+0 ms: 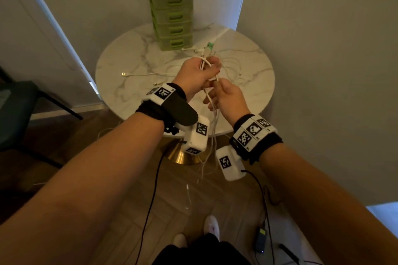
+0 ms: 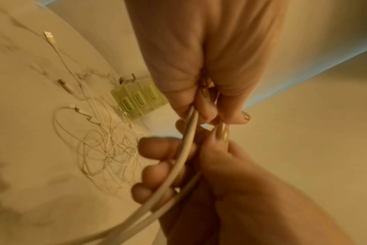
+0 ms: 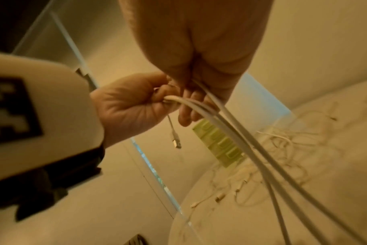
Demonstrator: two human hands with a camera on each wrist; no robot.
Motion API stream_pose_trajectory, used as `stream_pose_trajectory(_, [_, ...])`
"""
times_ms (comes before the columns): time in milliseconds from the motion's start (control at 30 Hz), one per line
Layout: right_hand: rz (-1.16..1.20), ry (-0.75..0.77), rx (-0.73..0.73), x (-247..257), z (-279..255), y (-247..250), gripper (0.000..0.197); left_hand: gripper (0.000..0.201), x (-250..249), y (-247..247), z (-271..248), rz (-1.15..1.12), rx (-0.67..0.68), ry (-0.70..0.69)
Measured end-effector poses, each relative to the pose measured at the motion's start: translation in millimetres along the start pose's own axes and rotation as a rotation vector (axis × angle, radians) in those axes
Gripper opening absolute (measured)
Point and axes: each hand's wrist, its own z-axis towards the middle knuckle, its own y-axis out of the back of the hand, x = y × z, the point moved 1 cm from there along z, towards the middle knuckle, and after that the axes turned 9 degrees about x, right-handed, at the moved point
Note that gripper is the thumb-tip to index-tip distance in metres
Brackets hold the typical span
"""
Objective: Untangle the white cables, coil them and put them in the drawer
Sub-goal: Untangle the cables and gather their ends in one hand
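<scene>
My left hand point(image 1: 204, 69) grips a bundle of thick white cable point(image 1: 206, 61) above the round marble table point(image 1: 129, 92), with plug ends point(image 1: 208, 48) sticking up past the fist. Just below it, my right hand point(image 1: 218, 86) pinches the same cable. Its loose strands point(image 1: 212, 146) hang down past the table's near edge toward the floor. In the left wrist view the cable point(image 2: 188, 137) runs from my left fingers point(image 2: 207, 106) across my right hand point(image 2: 210, 165). A tangle of thin white cables point(image 1: 233, 66) lies on the table behind my hands. The green drawer unit point(image 1: 170, 8) stands at the back, all drawers closed.
One white cable with a USB plug point(image 1: 123, 74) stretches across the table's left side. Walls close in behind and on the right. A dark chair point(image 1: 19, 109) stands at the left. Black wires point(image 1: 150, 200) and a small device point(image 1: 261, 239) lie on the wooden floor by my feet.
</scene>
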Motion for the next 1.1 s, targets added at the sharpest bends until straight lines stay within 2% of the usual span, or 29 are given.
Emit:
stream_pose_trajectory(100, [0.09, -0.145, -0.02, -19, -1, 8, 0.033, 0.014, -3, 4, 10, -0.152, -0.115, -0.008])
stream_pose_trajectory(167, [-0.029, -0.246, 0.088, -33, -9, 12, 0.035, 0.017, -8, 13, 20, -0.348, -0.189, -0.01])
stream_pose_trajectory(200, [-0.113, -0.279, 0.143, -38, -10, 13, 0.034, 0.019, -10, 16, 24, -0.378, -0.197, -0.009])
stream_pose_trajectory(267, [-0.182, -0.228, 0.189, -36, -5, 16, 0.021, 0.021, -7, 14, 30, -0.303, -0.17, -0.003])
stream_pose_trajectory(367, [0.143, -0.124, 0.192, -7, 13, 18, 0.058, 0.019, 5, -8, 32, -0.088, -0.05, 0.033])
stream_pose_trajectory(400, [0.196, -0.075, 0.18, 1, 20, 20, 0.058, 0.019, 8, -14, 32, -0.055, -0.034, 0.047])
stream_pose_trajectory(500, [0.15, -0.042, 0.138, 8, 25, 23, 0.032, 0.023, 12, -21, 37, 0.003, -0.066, 0.054])
stream_pose_trajectory(567, [0.136, -0.054, 0.119, 2, 22, 28, 0.022, 0.033, 13, -26, 39, 0.074, -0.086, 0.069])
stream_pose_trajectory(633, [0.183, -0.095, 0.06, -7, 24, 35, 0.026, 0.039, 17, -36, 39, 0.116, -0.097, 0.083])
stream_pose_trajectory(733, [0.307, -0.144, -0.036, -16, 26, 45, 0.029, 0.035, 23, -48, 45, 0.106, -0.079, 0.101])
stream_pose_trajectory(867, [0.388, -0.199, -0.109, -26, 38, 55, 0.017, 0.026, 32, -50, 53, 0.075, -0.015, 0.124])
stream_pose_trajectory(967, [0.207, -0.189, -0.082, -32, 57, 54, 0.021, 0.032, 41, -51, 58, 0.132, -0.03, 0.122])
stream_pose_trajectory(1100, [-0.079, -0.174, 0.137, -27, 76, 49, 0.037, 0.032, 47, -42, 70, 0.049, -0.12, 0.15])
